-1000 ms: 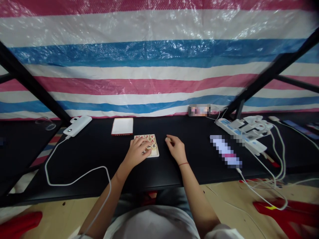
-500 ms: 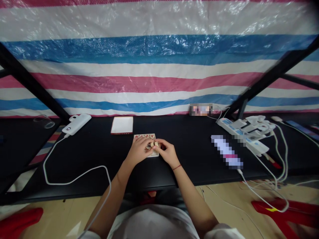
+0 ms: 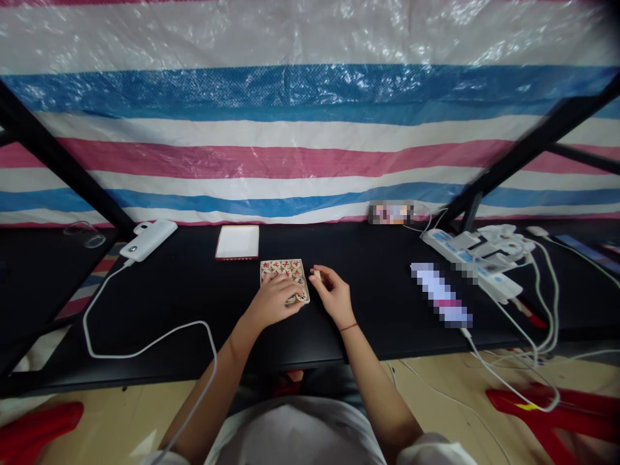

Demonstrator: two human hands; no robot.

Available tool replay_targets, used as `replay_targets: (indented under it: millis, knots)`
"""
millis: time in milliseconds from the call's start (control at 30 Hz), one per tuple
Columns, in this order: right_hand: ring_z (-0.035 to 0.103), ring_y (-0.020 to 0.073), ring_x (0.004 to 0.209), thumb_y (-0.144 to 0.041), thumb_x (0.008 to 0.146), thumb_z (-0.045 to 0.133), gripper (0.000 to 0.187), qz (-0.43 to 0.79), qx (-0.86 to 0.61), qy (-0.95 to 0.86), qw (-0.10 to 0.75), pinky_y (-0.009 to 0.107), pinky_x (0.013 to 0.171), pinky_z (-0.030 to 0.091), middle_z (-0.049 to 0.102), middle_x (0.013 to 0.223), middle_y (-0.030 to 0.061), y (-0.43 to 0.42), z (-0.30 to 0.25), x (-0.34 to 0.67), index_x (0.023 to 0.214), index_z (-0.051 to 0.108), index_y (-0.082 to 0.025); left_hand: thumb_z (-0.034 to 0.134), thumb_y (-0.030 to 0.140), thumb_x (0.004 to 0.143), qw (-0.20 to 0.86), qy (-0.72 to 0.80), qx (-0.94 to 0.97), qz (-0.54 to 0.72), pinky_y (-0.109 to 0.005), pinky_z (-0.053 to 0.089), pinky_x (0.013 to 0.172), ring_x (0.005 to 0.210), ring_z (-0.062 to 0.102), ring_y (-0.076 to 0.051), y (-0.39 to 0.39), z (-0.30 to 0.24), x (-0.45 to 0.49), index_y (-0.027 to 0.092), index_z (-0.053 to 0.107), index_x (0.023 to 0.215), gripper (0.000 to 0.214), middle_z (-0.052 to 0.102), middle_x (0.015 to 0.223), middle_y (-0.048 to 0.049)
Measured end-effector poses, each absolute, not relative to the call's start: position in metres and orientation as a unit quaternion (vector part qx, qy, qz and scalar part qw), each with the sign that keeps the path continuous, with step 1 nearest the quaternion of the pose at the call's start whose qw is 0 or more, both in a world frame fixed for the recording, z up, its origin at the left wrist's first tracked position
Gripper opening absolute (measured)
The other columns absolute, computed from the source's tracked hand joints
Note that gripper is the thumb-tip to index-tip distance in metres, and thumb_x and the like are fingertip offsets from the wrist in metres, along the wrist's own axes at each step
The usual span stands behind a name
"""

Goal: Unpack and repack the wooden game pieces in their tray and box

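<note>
White-rimmed, the tray of round pieces lies on the black table. We see the left hand curved over the pieces; whether it grips one, we cannot tell. Just beside the tray, the right hand pinches one disc, thumb against fingers. Beyond, to the left, we note a box.
</note>
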State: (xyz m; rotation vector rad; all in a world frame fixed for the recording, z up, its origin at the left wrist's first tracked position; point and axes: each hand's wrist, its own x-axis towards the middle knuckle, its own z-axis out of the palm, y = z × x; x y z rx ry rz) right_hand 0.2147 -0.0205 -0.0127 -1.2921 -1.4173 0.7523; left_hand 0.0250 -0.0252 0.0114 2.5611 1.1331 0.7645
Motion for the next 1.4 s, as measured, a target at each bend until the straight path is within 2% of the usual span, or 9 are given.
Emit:
replay_targets:
  millis: [167, 400, 500, 600, 700, 833, 1067, 1267, 1400]
  knots:
    - [0.062, 0.0151, 0.071, -0.048, 0.082, 0.064, 0.039, 0.311, -0.533, -0.600, 0.509, 0.027, 0.064, 0.051, 0.072, 0.098, 0.0091, -0.022, -0.011, 0.214, 0.105, 0.066, -0.017, 0.064, 0.035, 0.085, 0.104, 0.383, 0.885, 0.244, -0.038, 0.034, 0.089, 0.102, 0.057, -0.020, -0.023, 0.009, 0.024, 0.026, 0.070, 0.089, 0.011, 0.072, 0.103, 0.0006]
    - [0.057, 0.0127, 0.064, -0.045, 0.082, 0.065, 0.033, 0.293, -0.523, -0.631, 0.492, 0.027, 0.061, 0.050, 0.069, 0.095, 0.0072, -0.023, -0.010, 0.214, 0.103, 0.068, -0.019, 0.058, 0.031, 0.088, 0.096, 0.387, 0.885, 0.238, -0.041, 0.032, 0.089, 0.096, 0.057, -0.020, -0.028, 0.015, 0.025, 0.026, 0.071, 0.076, 0.018, 0.073, 0.090, 0.0011]
    - [0.054, 0.0108, 0.062, -0.041, 0.082, 0.065, 0.027, 0.268, -0.502, -0.650, 0.504, 0.027, 0.060, 0.051, 0.062, 0.104, 0.0082, -0.029, -0.008, 0.214, 0.099, 0.070, -0.021, 0.059, 0.032, 0.087, 0.100, 0.388, 0.884, 0.241, -0.041, 0.033, 0.091, 0.098, 0.057, -0.020, -0.029, 0.017, 0.022, 0.027, 0.072, 0.088, 0.014, 0.073, 0.096, 0.0004]
    - [0.053, 0.0106, 0.063, -0.039, 0.084, 0.064, 0.026, 0.265, -0.484, -0.674, 0.492, 0.028, 0.062, 0.052, 0.058, 0.103, 0.0074, -0.037, -0.007, 0.213, 0.103, 0.069, -0.022, 0.062, 0.034, 0.084, 0.091, 0.411, 0.871, 0.252, -0.042, 0.034, 0.096, 0.109, 0.055, -0.023, -0.033, 0.016, 0.014, 0.029, 0.069, 0.105, 0.023, 0.068, 0.112, -0.0017]
    - [0.053, 0.0128, 0.066, -0.040, 0.083, 0.065, 0.026, 0.266, -0.468, -0.709, 0.456, 0.030, 0.065, 0.053, 0.061, 0.099, 0.0070, -0.043, -0.007, 0.212, 0.104, 0.067, -0.023, 0.066, 0.037, 0.081, 0.081, 0.449, 0.853, 0.254, -0.045, 0.031, 0.105, 0.127, 0.043, -0.029, -0.037, 0.010, 0.003, 0.030, 0.064, 0.118, 0.038, 0.059, 0.129, -0.0052]
    - [0.058, 0.0144, 0.071, -0.036, 0.084, 0.065, 0.016, 0.270, -0.434, -0.742, 0.434, 0.031, 0.070, 0.053, 0.063, 0.097, 0.0068, -0.046, -0.005, 0.210, 0.091, 0.067, -0.022, 0.069, 0.041, 0.079, 0.094, 0.473, 0.840, 0.249, -0.050, 0.029, 0.110, 0.139, 0.028, -0.034, -0.041, -0.004, -0.006, 0.028, 0.056, 0.128, 0.052, 0.045, 0.144, -0.0085]
    - [0.062, 0.0193, 0.093, -0.027, 0.085, 0.059, 0.012, 0.256, -0.440, -0.755, 0.412, 0.034, 0.082, 0.054, 0.062, 0.102, 0.0079, -0.047, -0.003, 0.209, 0.093, 0.066, -0.022, 0.063, 0.035, 0.085, 0.112, 0.460, 0.834, 0.282, -0.046, 0.033, 0.113, 0.140, 0.032, -0.028, -0.037, -0.015, -0.005, 0.025, 0.057, 0.124, 0.041, 0.045, 0.143, -0.0096]
    - [0.060, 0.0155, 0.077, -0.027, 0.085, 0.057, 0.016, 0.256, -0.460, -0.741, 0.416, 0.031, 0.072, 0.054, 0.060, 0.108, 0.0084, -0.036, -0.006, 0.209, 0.098, 0.065, -0.022, 0.062, 0.045, 0.084, 0.043, 0.517, 0.800, 0.302, -0.051, 0.029, 0.111, 0.138, 0.032, -0.033, -0.024, -0.011, 0.000, 0.025, 0.056, 0.128, 0.049, 0.046, 0.143, -0.0115]
    - [0.056, 0.0113, 0.068, -0.030, 0.085, 0.059, 0.030, 0.259, -0.478, -0.723, 0.427, 0.029, 0.067, 0.053, 0.054, 0.119, 0.0101, -0.036, -0.008, 0.209, 0.113, 0.060, -0.022, 0.043, 0.033, 0.095, -0.025, 0.620, 0.685, 0.382, -0.048, 0.033, 0.106, 0.130, 0.043, -0.029, 0.000, -0.016, -0.019, 0.024, 0.054, 0.130, 0.038, 0.057, 0.133, -0.0114]
